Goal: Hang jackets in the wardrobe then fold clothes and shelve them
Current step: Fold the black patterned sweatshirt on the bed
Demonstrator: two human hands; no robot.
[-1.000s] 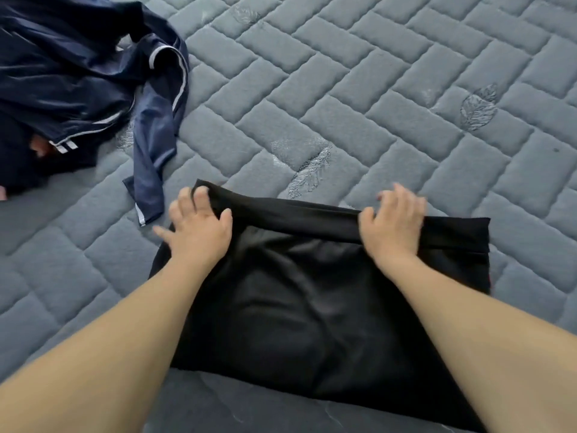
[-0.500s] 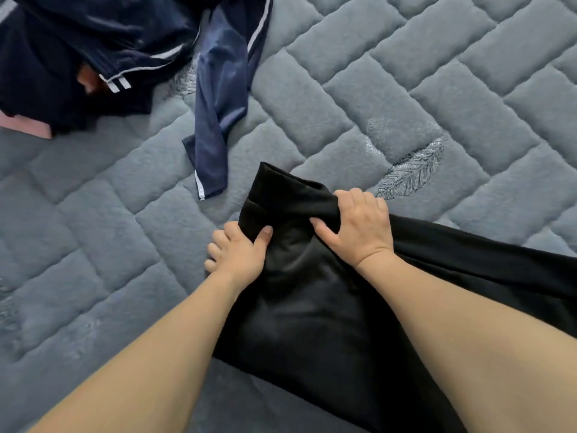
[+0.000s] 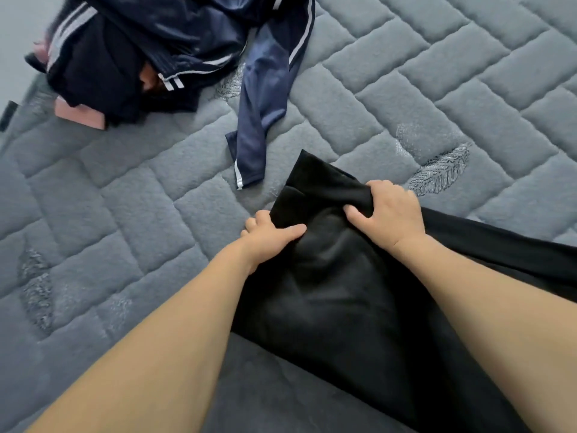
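Observation:
A black garment (image 3: 343, 301) lies on the grey quilted bed, running from the middle to the lower right. My left hand (image 3: 270, 237) grips its left edge, thumb on top and fingers curled under the cloth. A little farther back, my right hand (image 3: 390, 210) holds a bunched fold near the garment's far left corner, fingers curled round it. Both forearms reach in from the bottom of the view and hide part of the cloth.
A heap of dark navy clothes with white stripes (image 3: 150, 48) sits at the upper left, one navy sleeve (image 3: 265, 98) trailing toward the black garment. Something pink (image 3: 81, 115) pokes out under the heap. The quilted bed cover (image 3: 437, 73) stretches to the right and back.
Both hands have gone from lying flat on the garment's far edge to gripping its left end. The view has swung left, bringing more of the navy heap into sight.

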